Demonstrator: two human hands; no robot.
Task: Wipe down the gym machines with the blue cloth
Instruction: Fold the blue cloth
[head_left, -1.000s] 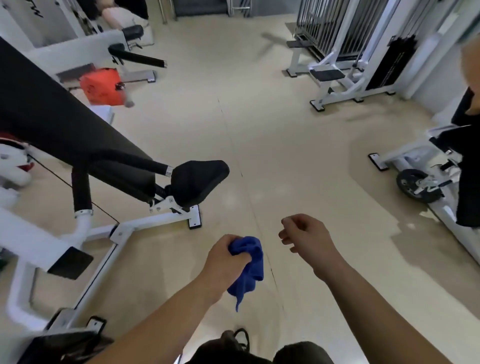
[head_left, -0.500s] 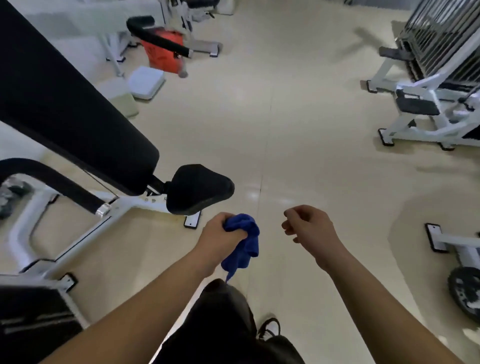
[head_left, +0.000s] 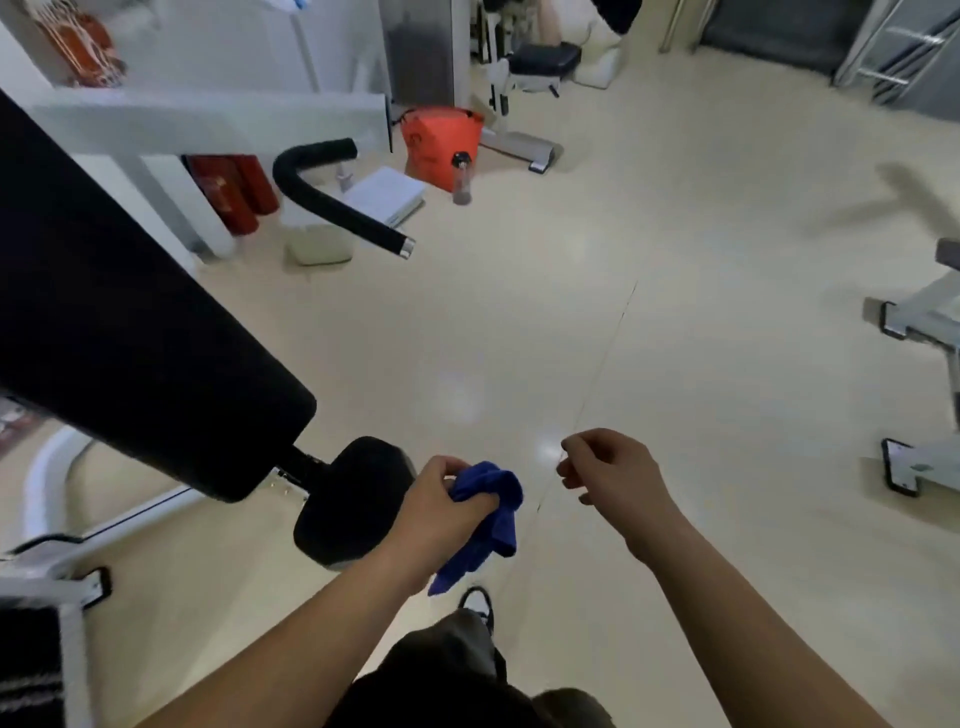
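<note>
Blue cloth (head_left: 488, 514) over glossy beige floor (head_left: 519, 312), black machine pad (head_left: 130, 322) beside.

A pale beige floor (head_left: 571, 312) is shown. An orange bag (head_left: 439, 143) is set at twelve o'clock, a white box (head_left: 384, 196) at eleven, a machine foot (head_left: 904, 470) at three.
</note>
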